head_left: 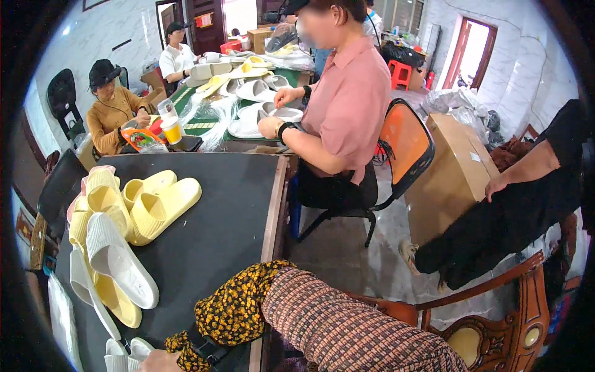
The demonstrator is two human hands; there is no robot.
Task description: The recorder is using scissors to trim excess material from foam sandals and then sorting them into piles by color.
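Step in hand looks like handling the white slide sandals (114,355) at the near end of the table (217,211), by its left edge; next move likely calls for a sure finger hold, clear of the yellow slides (149,220) farther up that edge. Right hand (160,361) is low, just beside the sandals, fingers cropped, can't tell opening or hold; plaid sleeve (347,322) angles in over the right edge, left hand out of view.
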